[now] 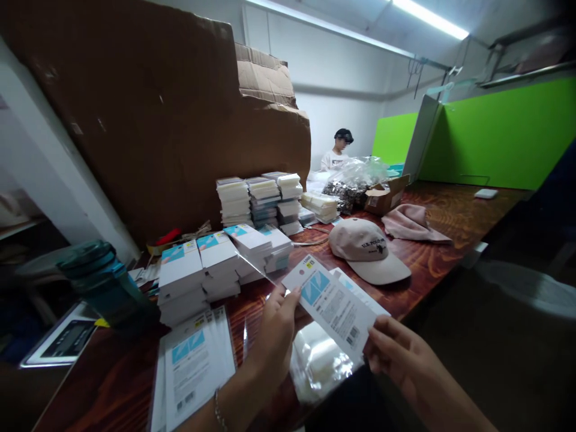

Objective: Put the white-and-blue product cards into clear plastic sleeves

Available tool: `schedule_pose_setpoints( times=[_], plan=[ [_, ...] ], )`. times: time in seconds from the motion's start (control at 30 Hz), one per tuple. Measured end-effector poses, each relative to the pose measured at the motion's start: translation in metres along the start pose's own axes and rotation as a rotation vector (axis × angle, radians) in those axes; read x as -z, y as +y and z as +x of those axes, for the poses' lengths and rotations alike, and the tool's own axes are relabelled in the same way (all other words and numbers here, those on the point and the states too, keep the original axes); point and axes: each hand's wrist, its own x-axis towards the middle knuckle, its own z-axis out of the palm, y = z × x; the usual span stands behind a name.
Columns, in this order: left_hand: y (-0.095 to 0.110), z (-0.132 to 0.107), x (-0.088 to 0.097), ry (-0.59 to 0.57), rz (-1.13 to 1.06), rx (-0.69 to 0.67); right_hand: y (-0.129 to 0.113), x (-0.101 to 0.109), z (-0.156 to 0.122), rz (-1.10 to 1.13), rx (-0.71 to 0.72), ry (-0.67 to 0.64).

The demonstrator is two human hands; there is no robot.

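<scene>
My left hand (273, 336) and my right hand (396, 354) hold one white printed card (333, 306) with a blue square and barcode, over the table's front edge. The left fingers pinch its near-left corner and the right fingers pinch its lower right end. A clear plastic sleeve (317, 360) lies just beneath the card. Stacks of the same white cards (216, 264) stand behind my left hand. Flat packaged cards (193, 366) lie fanned at the left front.
A beige cap (366, 249) and a pink cloth (411, 223) lie on the wooden table (441, 252). Taller card stacks (261, 201), a teal bottle (101, 282), a large cardboard sheet (157, 120) and a small carton (387, 195) stand behind. A person (337, 153) sits far back by green partitions (504, 138).
</scene>
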Motion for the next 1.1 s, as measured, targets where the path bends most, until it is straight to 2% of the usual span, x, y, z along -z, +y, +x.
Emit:
schedule_pose_setpoints(
  times=[0.1, 0.23, 0.33, 0.5, 0.7, 0.87, 0.97, 1.1],
  plan=[
    [0.005, -0.001, 0.0, 0.021, -0.032, -0.034, 0.009, 0.005, -0.01, -0.014, -0.05, -0.025],
    [0.007, -0.001, 0.004, 0.082, -0.049, -0.142, 0.018, 0.006, -0.015, -0.175, -0.034, -0.07],
    [0.008, -0.001, 0.008, 0.045, 0.008, -0.174, 0.019, 0.001, -0.015, -0.219, -0.008, -0.072],
    [0.021, -0.006, 0.009, -0.01, 0.068, -0.204, -0.001, -0.007, -0.02, -0.321, 0.071, -0.008],
    [0.033, -0.01, 0.006, -0.079, 0.138, -0.191, -0.027, 0.001, -0.023, -0.501, 0.117, -0.009],
    [0.018, -0.017, 0.0, -0.165, 0.214, -0.109, -0.024, -0.006, -0.021, -0.396, 0.087, -0.038],
    [0.009, -0.022, -0.004, -0.178, 0.241, -0.052, -0.019, -0.015, -0.02, -0.277, 0.066, 0.018],
    [0.004, -0.025, -0.005, -0.221, 0.345, -0.082, -0.014, -0.021, -0.018, -0.156, 0.012, 0.069]
  ],
)
